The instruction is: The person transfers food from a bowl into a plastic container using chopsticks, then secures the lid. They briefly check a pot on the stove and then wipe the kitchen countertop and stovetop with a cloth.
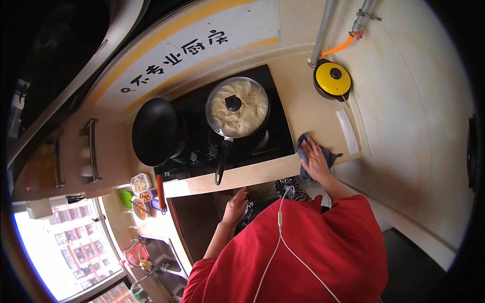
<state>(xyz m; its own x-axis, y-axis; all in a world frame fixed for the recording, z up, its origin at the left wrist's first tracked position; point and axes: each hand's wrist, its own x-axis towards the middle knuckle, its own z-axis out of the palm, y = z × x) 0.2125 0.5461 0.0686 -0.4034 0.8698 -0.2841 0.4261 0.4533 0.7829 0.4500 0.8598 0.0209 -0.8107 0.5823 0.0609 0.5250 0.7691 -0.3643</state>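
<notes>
My right hand [316, 160] lies with its fingers spread on a dark grey-blue cloth [328, 154] at the front edge of the counter, right of the black gas stove [279, 136]. Part of the cloth hangs over the edge. Near the front of the stove, below counter level, my left hand [237, 206] is held in the air with nothing in it. A frying pan [224, 159] with a glass lid [242, 85] sits on the stove, and dumplings [248, 110] show through the lid. Its black handle points towards me.
A black wok [154, 132] with a red-orange handle [160, 191] is tilted at the stove's left. At the back right stands a pot with a yellow lid [333, 78], near a white strip [347, 131]. Food containers [140, 184] and a sink [163, 257] are at the left.
</notes>
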